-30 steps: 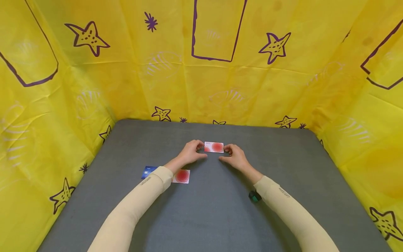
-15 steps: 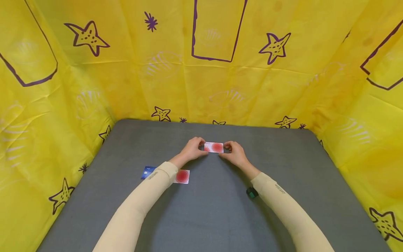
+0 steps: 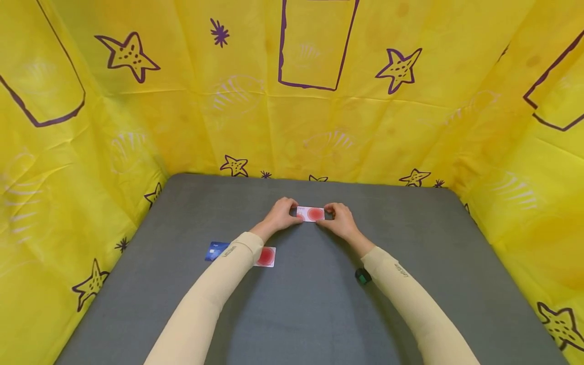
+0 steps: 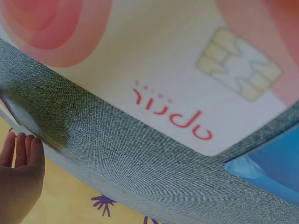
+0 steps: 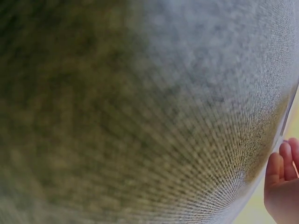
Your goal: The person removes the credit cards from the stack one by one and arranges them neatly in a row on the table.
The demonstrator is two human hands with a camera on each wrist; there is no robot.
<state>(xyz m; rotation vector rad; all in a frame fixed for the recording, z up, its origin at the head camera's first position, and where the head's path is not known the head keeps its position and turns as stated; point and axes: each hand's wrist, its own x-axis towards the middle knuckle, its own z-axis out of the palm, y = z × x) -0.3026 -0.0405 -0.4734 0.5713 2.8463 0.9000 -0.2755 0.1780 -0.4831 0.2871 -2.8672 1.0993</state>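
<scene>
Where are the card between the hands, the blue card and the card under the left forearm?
held card (image 3: 312, 214), head view, its red circle.
blue card (image 3: 214, 250), head view, its visible left part.
second red card (image 3: 266, 256), head view, its red circle.

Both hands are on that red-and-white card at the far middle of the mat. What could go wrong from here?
1. The card lies flat on the grey mat, and the left hand and right hand pinch only its short ends; the grip could slip.
2. The left forearm lies over a second red card and a blue card; pulling back could drag them.
</scene>
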